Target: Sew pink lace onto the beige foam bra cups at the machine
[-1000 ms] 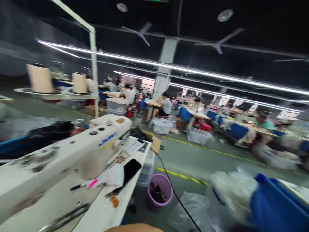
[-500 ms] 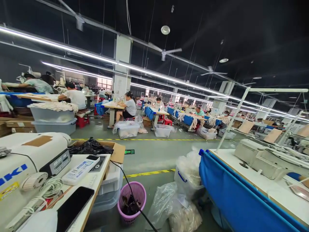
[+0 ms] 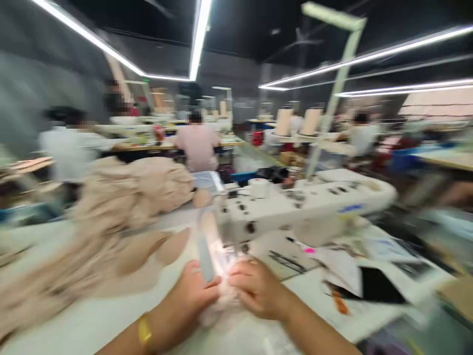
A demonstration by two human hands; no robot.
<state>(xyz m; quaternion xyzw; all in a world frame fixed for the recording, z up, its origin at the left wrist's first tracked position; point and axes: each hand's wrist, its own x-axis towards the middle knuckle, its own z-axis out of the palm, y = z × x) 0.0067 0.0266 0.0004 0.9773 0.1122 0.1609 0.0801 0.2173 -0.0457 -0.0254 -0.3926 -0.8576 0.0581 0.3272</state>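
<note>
The picture is smeared by motion. Both my hands rest on the white table (image 3: 92,320) right under the head of a white sewing machine (image 3: 303,207). My left hand (image 3: 192,296), with a gold bracelet (image 3: 145,331) on its wrist, has its fingers curled on a small pale fabric piece (image 3: 218,308). My right hand (image 3: 258,291) pinches the same piece from the right. The machine's lamp lights the spot between my fingertips. A heap of beige fabric (image 3: 129,197) lies to the left of my hands.
A black phone (image 3: 380,286), papers, a pink pen (image 3: 308,250) and scissors (image 3: 286,259) lie right of the machine. Thread cones (image 3: 284,121) stand on a rack behind. A person in a pink top (image 3: 197,145) and one in white (image 3: 70,148) sit at tables ahead.
The view has swung from the aisle and the far rows of workers back to my own sewing machine. Both my hands have come into view, on the fabric by the needle.
</note>
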